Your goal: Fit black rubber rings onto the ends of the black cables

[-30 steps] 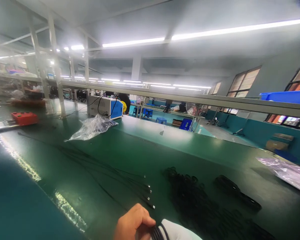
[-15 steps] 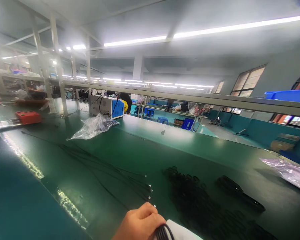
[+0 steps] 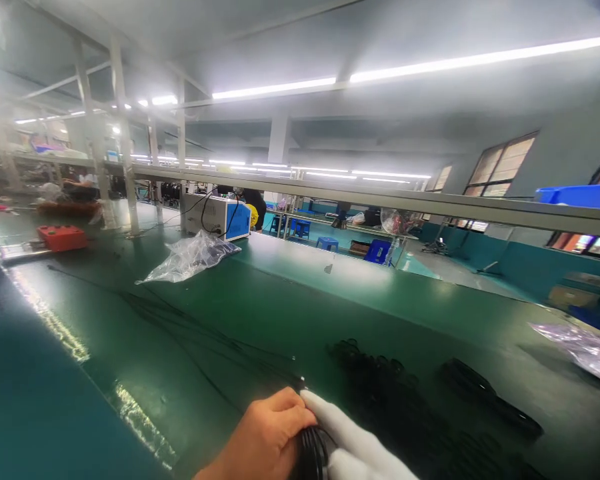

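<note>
My bare left hand (image 3: 260, 440) sits at the bottom edge, its fingers curled round a coil of black cable (image 3: 314, 453). My right hand (image 3: 353, 443) wears a white glove and presses against the same coil from the right, fingers stretched toward the far side. Several long black cables (image 3: 200, 333) run across the green table (image 3: 290, 293) from the left toward my hands. Their metal plug ends are mostly hidden behind my hands. A pile of coiled black cables (image 3: 380, 393) lies just right of my hands.
A clear plastic bag (image 3: 190, 257) and a white and blue machine (image 3: 220, 215) stand at the back. A red box (image 3: 60, 237) lies far left. Another plastic bag (image 3: 585, 347) is at the right. A rail (image 3: 380, 197) crosses above the table. People sit at benches beyond.
Both hands have risen into view and moved forward over the plug ends. The gloved right hand now shows its fingers stretched along the coil. The view has dropped slightly.
</note>
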### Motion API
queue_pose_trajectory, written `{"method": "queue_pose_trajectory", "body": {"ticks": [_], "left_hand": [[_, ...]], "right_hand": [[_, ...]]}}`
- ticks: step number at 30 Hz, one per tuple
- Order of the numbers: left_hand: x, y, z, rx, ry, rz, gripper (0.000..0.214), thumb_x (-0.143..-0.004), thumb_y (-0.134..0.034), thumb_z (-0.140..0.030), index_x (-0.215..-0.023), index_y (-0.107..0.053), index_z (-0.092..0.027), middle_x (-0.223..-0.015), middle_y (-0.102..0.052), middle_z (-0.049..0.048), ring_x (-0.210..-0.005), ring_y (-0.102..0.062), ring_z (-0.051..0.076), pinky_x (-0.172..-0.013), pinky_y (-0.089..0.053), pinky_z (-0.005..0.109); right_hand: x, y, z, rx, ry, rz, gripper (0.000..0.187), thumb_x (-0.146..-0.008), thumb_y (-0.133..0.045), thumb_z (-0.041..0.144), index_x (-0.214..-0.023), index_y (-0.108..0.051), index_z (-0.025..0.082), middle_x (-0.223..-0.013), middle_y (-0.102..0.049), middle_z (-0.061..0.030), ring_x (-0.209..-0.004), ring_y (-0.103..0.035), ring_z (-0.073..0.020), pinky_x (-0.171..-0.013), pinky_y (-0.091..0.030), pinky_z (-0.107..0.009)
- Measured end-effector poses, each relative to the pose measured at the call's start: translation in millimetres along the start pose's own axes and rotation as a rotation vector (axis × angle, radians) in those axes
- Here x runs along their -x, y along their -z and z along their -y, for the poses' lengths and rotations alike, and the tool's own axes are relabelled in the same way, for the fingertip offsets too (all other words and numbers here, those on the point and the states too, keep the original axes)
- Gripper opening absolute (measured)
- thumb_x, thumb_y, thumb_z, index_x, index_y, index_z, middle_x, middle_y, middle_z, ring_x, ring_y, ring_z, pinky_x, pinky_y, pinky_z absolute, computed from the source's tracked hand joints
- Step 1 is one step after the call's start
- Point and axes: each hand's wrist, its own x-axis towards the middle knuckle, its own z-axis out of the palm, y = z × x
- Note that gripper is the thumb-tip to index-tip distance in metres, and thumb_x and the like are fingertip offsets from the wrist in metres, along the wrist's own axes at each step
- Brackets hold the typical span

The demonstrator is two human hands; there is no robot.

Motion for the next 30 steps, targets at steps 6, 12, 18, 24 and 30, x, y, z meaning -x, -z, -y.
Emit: {"method": "queue_pose_trajectory", "body": {"ticks": [6, 12, 18, 24, 30], "left_hand": [[0, 1.8, 4, 0.036, 0.106, 0.09, 0.032, -0.075, -0.041, -0.008, -0.088, -0.07, -0.015, -0.082, -0.063, 0.0063, -0.074, -0.06, 0.015, -0.065, -0.046, 0.021], [0, -0.2, 6, 0.213, 0.444, 0.005, 0.027, -0.076, -0.047, -0.012, -0.096, -0.065, -0.018, -0.077, -0.06, -0.0006, -0.067, -0.059, 0.013, -0.061, -0.046, 0.023], [-3, -5.1, 9, 0.396, 0.642, -0.037, 0.012, -0.072, -0.048, -0.014, -0.081, -0.055, -0.017, -0.056, -0.053, -0.0068, -0.045, -0.053, 0.011, -0.044, -0.042, 0.021], [-2, -9.4, 2, 0.1, 0.621, -0.073, 0.015, -0.07, -0.048, -0.011, -0.077, -0.059, -0.019, -0.059, -0.057, -0.0043, -0.052, -0.055, 0.012, -0.048, -0.042, 0.02], [90, 42.9, 20, -0.512, 0.316, -0.272, 0.022, -0.084, -0.051, -0.025, -0.097, -0.068, -0.031, -0.093, -0.071, -0.0024, -0.075, -0.067, 0.014, -0.068, -0.052, 0.019]], "right_hand": [[-16, -31, 8, -0.143, -0.028, 0.223, 0.044, -0.067, -0.065, 0.01, -0.11, -0.064, 0.02, -0.09, -0.065, -0.0015, -0.085, -0.06, -0.0194, -0.086, -0.045, -0.035], [-29, -37, -21, -0.461, -0.077, 0.281, 0.035, -0.069, -0.073, 0.033, -0.093, -0.064, 0.01, -0.079, -0.063, -0.0068, -0.07, -0.061, -0.0154, -0.064, -0.049, -0.027], [-30, -38, -29, -0.66, -0.064, 0.359, 0.034, -0.074, -0.071, 0.037, -0.093, -0.065, 0.009, -0.088, -0.06, -0.0091, -0.074, -0.063, -0.0171, -0.059, -0.053, -0.028], [-32, -44, -38, -0.575, -0.03, 0.352, 0.038, -0.076, -0.069, 0.039, -0.094, -0.062, 0.006, -0.076, -0.064, -0.0106, -0.067, -0.063, -0.0163, -0.057, -0.05, -0.026], [-21, -32, -36, -0.592, -0.122, 0.148, 0.048, -0.083, -0.058, 0.051, -0.113, -0.052, 0.014, -0.106, -0.065, -0.0154, -0.073, -0.067, -0.0201, -0.056, -0.05, -0.029]]}}
